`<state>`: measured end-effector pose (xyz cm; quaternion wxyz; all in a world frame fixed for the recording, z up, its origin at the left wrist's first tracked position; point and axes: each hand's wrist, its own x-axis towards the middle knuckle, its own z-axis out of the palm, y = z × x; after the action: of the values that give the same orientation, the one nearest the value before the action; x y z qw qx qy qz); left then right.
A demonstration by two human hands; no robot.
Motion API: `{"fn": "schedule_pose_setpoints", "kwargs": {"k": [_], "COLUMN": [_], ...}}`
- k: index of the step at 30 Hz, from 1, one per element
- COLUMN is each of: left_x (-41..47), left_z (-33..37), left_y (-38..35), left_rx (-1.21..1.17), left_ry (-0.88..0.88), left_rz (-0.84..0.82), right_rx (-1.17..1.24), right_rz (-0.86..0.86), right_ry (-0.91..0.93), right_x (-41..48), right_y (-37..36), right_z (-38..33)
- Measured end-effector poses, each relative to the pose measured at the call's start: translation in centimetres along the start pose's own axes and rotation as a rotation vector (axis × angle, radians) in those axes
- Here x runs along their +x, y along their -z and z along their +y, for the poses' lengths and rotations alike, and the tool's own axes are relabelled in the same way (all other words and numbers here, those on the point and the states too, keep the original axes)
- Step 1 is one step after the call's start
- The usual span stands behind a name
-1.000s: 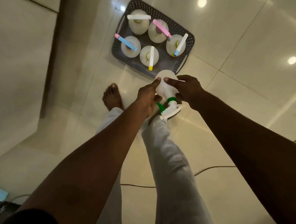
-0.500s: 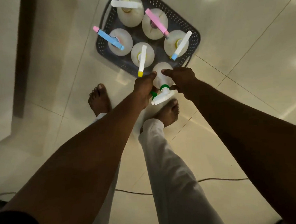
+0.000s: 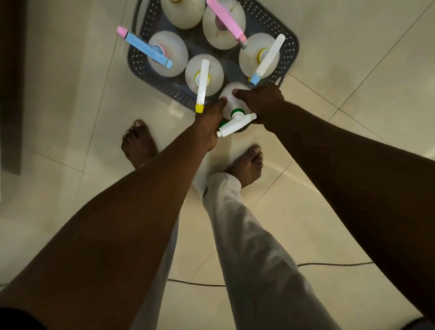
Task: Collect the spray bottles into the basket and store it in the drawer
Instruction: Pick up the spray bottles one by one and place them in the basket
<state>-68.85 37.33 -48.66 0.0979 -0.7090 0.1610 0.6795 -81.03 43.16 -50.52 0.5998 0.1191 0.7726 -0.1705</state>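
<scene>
While five white spray bottles point(image 3: 204, 74) stand in the dark perforated basket point(image 3: 291, 47), left hand point(image 3: 209, 122) and right hand point(image 3: 261, 102) grip the green-collared sixth point(image 3: 230, 98); drawer storage remains.

- Dim, warm indoor light.
- The glossy floor point(image 3: 356, 44) carries pale glare, brightest at the right edge.
- Wide-angle lens bends straight lines near the borders.
- Detail is slightly soft throughout.

both hands point(image 3: 210, 122) holding green-capped spray bottle point(image 3: 229, 98), over basket point(image 3: 289, 38)
</scene>
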Motion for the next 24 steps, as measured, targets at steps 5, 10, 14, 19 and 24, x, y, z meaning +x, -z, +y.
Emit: {"fn": "schedule_pose_setpoints", "kwargs": {"k": [5,10,14,19,24], "left_x": [1.0,-0.2,-2.1,-4.7,-7.0], "left_z": [0.1,1.3,1.6,0.8,3.5], "left_y": [0.1,0.8,3.2,9.8,14.8], "left_rx": [-0.063,-0.101,-0.028,0.056,0.09], "left_ry": [0.052,0.06,-0.048,-0.072,-0.113], "left_rz": [-0.073,-0.095,-0.054,-0.024,0.175], "right_rx": [0.017,0.151,0.112,0.254,0.391], "right_rz": [-0.004,-0.047,-0.032,-0.04,0.004], "right_ry": [-0.015,-0.067,-0.034,0.015,0.015], "right_x": [0.2,-0.4,-2.4,-5.9,-8.5], "right_y": [-0.3,0.5,2.0,4.6,6.2], "right_z": [-0.6,-1.2,-0.9,1.5,3.7]}}
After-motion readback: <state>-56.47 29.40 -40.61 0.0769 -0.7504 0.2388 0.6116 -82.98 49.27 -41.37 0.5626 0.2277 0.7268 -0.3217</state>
